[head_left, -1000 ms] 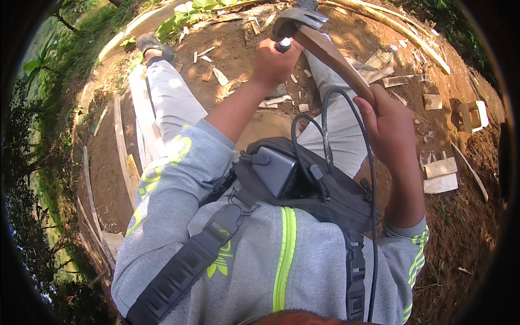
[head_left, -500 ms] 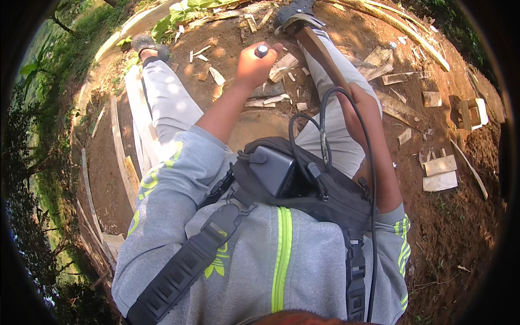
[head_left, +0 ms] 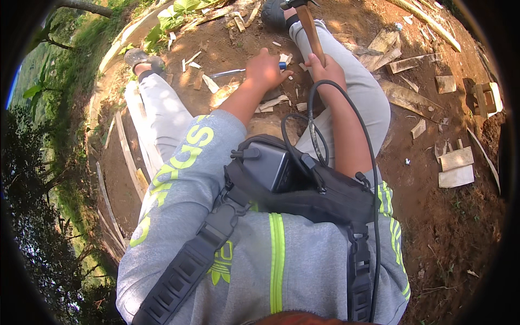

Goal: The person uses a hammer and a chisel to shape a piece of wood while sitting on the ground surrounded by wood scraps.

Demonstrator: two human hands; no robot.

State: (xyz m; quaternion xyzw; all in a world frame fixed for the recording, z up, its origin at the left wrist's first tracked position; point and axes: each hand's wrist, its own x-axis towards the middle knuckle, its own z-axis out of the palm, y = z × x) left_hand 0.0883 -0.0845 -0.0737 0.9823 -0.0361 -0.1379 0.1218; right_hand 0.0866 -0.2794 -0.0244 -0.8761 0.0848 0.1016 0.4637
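A hammer (head_left: 306,21) is gripped by its wooden handle in the right hand (head_left: 325,70). A chisel (head_left: 244,71) is clasped by the left hand (head_left: 265,69) over bare soil (head_left: 433,216) strewn with wood scraps (head_left: 455,168).

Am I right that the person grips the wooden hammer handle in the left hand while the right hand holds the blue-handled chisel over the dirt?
Not quite: the hands are swapped. In the head view the right hand grips the wooden hammer handle, and the left hand holds the blue-handled chisel over the dirt.

Wooden-handled hammer (head_left: 307,24) upright (gripped); blue-tipped chisel (head_left: 238,71)
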